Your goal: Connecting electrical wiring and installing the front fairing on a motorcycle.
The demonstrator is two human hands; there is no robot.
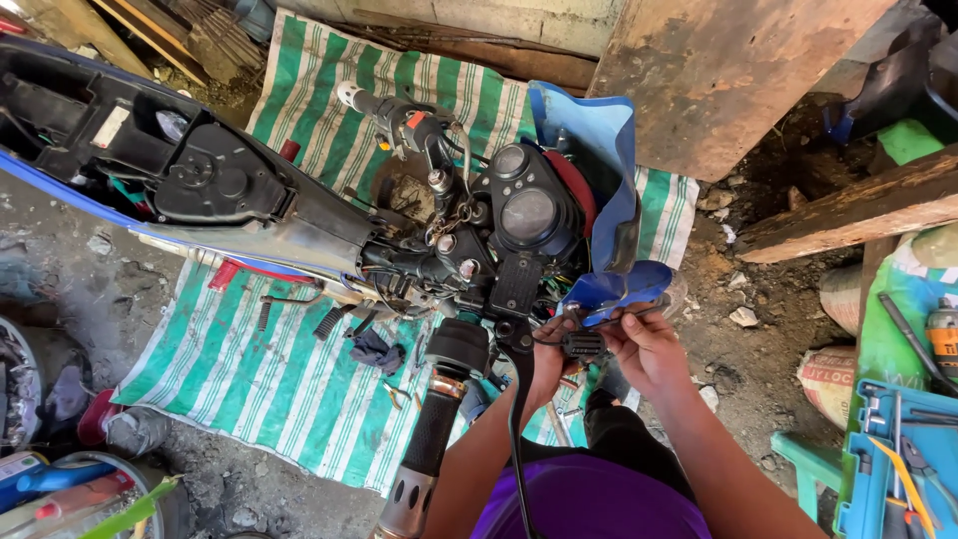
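Left hand (pixel 552 351): grasping the connector (pixel 585 345), just below the dials (pixel 527 200)
Right hand (pixel 644 344): pinching the connector's other end (wires attached)

Both hands meet under the motorcycle's blue front cowl (pixel 609 180): the left hand (pixel 552 361) and right hand (pixel 647 349) pinch a black wiring connector (pixel 585 345) between them (wires trail upward). Beside them hangs the brake lever (pixel 517 399). A green-striped tarp (pixel 259 389) lies beneath the bike.
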